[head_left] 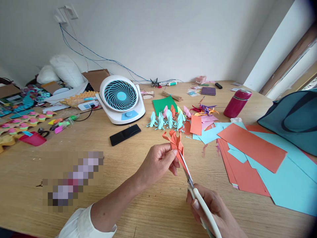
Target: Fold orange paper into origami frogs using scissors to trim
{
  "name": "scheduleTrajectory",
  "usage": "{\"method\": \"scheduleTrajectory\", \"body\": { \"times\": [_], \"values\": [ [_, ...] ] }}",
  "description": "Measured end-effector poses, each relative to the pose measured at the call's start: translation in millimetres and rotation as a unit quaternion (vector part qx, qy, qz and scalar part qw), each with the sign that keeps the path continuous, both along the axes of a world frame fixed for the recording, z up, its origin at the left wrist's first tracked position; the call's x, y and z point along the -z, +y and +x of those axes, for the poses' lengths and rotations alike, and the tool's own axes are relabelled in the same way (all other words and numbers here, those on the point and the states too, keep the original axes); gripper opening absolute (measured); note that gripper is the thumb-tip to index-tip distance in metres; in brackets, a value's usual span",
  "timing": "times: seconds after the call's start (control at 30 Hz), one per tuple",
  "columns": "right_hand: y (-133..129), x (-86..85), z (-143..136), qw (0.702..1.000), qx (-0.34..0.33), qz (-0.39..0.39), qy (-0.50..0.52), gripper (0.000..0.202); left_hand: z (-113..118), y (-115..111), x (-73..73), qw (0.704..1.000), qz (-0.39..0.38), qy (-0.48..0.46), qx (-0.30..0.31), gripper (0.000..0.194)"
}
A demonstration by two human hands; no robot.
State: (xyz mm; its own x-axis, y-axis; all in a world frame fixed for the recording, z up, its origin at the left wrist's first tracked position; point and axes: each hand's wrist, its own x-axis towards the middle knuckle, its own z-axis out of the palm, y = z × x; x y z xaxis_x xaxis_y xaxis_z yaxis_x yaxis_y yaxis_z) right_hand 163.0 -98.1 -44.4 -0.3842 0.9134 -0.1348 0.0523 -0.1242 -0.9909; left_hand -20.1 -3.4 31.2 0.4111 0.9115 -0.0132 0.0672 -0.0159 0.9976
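Between the thumb and fingers of my left hand (160, 160) is a folded orange paper figure (175, 140), with several pointed flaps sticking up. My right hand (213, 205) grips a pair of white-handled scissors (204, 211). Their metal blades reach up to the lower part of the orange paper; whether they are cutting through it I cannot tell. Just beyond my hands stands a row of light blue folded paper figures (169, 119), with pink, orange and yellow ones behind them.
Orange sheets (252, 145) and light blue sheets (294, 185) overlap at right, near a magenta bottle (237, 103) and a teal bag (292, 119). A small white fan (121, 99) stands at the back left, behind a black phone-like object (125, 134). Paper scraps (205, 110) lie beyond the sheets.
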Motion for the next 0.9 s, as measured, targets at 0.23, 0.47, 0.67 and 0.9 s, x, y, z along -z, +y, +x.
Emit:
{"method": "scheduleTrajectory", "body": {
  "times": [0.23,0.47,0.67,0.9],
  "values": [
    [1.5,-6.0,-0.2,1.0,0.001,0.003,-0.018,0.055,1.2,-1.4,1.1,1.0,-0.01,0.002,0.006,0.03],
    [0.4,-1.1,2.1,1.0,-0.006,0.002,-0.024,0.052,1.0,-1.2,-1.5,1.0,-0.009,0.002,0.008,0.03],
    [0.6,-0.1,2.8,1.0,0.004,0.013,-0.023,0.053,1.4,-0.9,0.1,1.0,-0.012,0.005,0.004,0.03],
    [0.4,-0.1,3.4,1.0,0.014,0.009,-0.017,0.054,-0.6,0.5,0.5,1.0,-0.005,-0.004,0.011,0.03]
  ]
}}
